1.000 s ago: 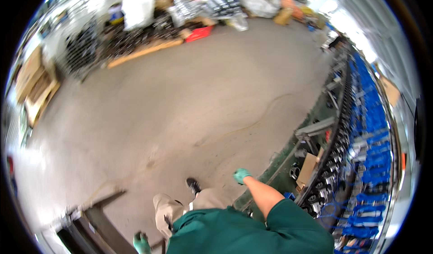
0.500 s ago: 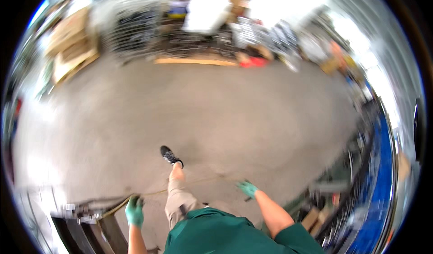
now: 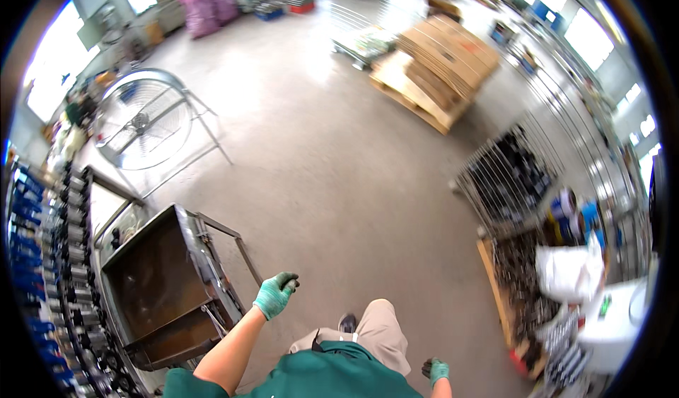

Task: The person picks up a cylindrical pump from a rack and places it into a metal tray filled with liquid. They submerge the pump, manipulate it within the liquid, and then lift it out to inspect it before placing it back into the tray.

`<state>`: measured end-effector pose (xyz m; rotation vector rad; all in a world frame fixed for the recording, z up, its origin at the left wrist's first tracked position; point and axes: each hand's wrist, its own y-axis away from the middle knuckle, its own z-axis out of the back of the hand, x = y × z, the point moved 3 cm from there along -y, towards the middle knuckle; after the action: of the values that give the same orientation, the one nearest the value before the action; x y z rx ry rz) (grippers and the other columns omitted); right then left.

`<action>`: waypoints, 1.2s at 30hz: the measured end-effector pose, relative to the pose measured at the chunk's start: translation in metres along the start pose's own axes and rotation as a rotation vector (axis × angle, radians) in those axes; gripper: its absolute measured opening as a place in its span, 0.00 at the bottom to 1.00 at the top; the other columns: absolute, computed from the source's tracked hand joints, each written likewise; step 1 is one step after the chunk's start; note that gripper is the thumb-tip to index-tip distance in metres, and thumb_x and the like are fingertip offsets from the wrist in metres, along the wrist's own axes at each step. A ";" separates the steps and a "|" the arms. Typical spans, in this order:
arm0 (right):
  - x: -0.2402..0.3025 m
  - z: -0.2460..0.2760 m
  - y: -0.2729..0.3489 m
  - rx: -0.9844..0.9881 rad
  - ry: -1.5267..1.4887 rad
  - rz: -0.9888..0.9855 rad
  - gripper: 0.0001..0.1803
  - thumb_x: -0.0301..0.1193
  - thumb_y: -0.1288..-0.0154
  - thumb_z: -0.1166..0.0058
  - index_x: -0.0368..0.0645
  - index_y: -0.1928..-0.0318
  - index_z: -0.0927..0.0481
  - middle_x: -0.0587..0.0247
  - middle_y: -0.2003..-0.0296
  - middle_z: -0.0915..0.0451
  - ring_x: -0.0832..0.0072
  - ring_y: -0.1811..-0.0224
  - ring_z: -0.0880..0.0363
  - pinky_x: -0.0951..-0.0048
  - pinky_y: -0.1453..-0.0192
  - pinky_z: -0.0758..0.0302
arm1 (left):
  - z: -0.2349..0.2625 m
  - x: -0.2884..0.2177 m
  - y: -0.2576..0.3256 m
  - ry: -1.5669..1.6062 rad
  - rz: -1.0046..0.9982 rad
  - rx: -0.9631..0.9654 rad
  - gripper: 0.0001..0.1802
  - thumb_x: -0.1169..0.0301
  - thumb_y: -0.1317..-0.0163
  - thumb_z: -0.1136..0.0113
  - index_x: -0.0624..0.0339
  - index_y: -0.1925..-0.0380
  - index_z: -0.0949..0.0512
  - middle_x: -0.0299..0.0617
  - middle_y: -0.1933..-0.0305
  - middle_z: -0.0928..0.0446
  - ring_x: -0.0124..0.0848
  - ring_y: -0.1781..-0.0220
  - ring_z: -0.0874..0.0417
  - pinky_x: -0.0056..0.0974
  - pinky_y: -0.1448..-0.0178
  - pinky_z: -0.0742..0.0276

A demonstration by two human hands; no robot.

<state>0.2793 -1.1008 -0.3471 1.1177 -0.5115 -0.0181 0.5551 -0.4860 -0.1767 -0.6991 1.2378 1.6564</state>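
Now that the view has swung left, the brown metal tray (image 3: 145, 271) lies nearest the left hand (image 3: 276, 296), which curls loosely, apparently empty; whether the right hand (image 3: 438, 371), beside the beige trousers (image 3: 384, 331), holds anything, I cannot tell.

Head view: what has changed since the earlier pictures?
The view has turned left: the cardboard stack shifted from upper left to upper right, and the floor fan came into view. The left hand swung forward, the right hand back. Nothing was visibly grasped or released; both hands remain gloved.
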 end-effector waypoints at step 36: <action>1.124 -1.167 -0.033 0.054 1.451 0.171 0.25 0.44 0.29 0.46 0.29 0.56 0.14 0.43 0.63 0.13 0.54 0.65 0.12 0.54 0.59 0.17 | 0.715 -0.089 -1.014 0.330 0.149 -0.629 0.13 0.73 0.25 0.45 0.66 0.46 0.18 0.45 0.61 0.12 0.30 0.65 0.12 0.35 0.62 0.18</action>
<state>1.7498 -0.4189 -0.3358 0.8672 0.7019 0.8962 1.5698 0.2253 -0.2849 -1.3306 0.9943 2.1432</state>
